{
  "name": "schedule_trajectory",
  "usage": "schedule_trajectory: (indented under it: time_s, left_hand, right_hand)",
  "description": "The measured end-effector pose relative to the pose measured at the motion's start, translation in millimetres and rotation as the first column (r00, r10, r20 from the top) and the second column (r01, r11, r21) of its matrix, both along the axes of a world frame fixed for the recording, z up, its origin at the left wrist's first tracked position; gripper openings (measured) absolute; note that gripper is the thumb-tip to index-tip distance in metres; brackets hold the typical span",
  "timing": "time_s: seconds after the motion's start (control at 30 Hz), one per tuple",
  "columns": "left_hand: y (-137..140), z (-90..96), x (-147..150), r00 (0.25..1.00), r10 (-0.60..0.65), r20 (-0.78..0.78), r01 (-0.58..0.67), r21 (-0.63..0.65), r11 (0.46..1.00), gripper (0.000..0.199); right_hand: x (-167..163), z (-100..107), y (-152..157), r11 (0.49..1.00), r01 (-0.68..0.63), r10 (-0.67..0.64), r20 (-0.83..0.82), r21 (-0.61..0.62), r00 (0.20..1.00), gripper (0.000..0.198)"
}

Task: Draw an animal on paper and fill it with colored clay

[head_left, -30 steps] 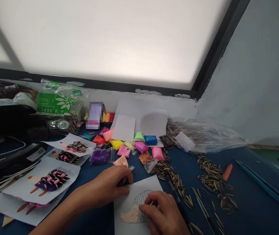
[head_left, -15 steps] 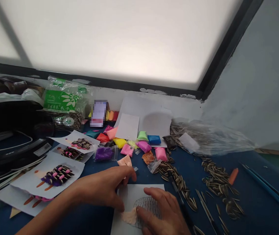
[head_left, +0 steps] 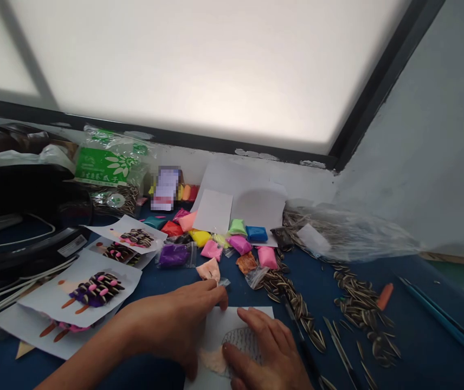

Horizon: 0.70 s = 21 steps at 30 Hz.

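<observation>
A white sheet of paper [head_left: 203, 380] lies at the bottom centre with a scale-patterned outline drawing [head_left: 243, 341] on it. Peach modelling clay [head_left: 212, 361] is spread flat along the drawing's left side. My left hand [head_left: 175, 322] rests over the paper's upper left edge, its thumb low and its fingers stretched apart from it. Spread across the drawing, my right hand [head_left: 268, 349] has a fingertip on the clay's edge and covers much of the outline. An opened packet of peach clay [head_left: 208, 271] lies just beyond my left fingers.
Several coloured clay packets [head_left: 175, 254] lie behind my hands. Finished hedgehog pictures [head_left: 97, 292] are at left. Loose sunflower seeds [head_left: 292, 298], a pen [head_left: 305, 346], a craft knife [head_left: 341, 346] and an orange clay piece [head_left: 385, 296] are at right. A phone [head_left: 166, 188] leans behind.
My left hand has shifted slightly down and left, its thumb moving off the clay toward the paper's left edge. The right hand stays nearly in place, a fingertip at the clay.
</observation>
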State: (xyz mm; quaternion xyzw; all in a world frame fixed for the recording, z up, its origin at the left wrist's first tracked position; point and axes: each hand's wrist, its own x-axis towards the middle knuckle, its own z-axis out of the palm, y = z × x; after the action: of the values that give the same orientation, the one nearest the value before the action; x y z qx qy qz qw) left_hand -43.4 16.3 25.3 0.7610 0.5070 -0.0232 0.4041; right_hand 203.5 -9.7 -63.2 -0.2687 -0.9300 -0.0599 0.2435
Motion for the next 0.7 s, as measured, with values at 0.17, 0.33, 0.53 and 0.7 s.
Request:
schedule_trajectory:
  time_s: [0.17,0.33,0.53,0.7]
  left_hand:
    - [-0.3,-3.4,-3.3,0.999,-0.01,0.033,0.01,0.002,1.0,0.076]
    - [-2.6,-8.4,-6.7,0.999,0.0,0.053,-0.001,0.019,1.0,0.078]
    - [-7.9,-13.1,-11.9,0.995,0.008,0.095,-0.01,0.022,1.0,0.082]
    - [-10.6,-16.2,-13.5,0.991,0.012,0.13,-0.017,0.036,0.999,0.08]
  right_hand:
    - [-1.8,-0.8,1.9,0.998,-0.015,0.017,-0.044,0.054,0.999,0.031]
    - [-15.4,-13.0,-3.8,0.993,0.089,-0.07,-0.228,0.075,0.971,0.046]
    - [-10.5,1.7,-1.5,0.996,0.006,-0.007,0.008,0.084,1.0,0.035]
    - [-2.9,3.7,-0.9,0.999,0.019,-0.017,-0.049,0.047,0.999,0.03]
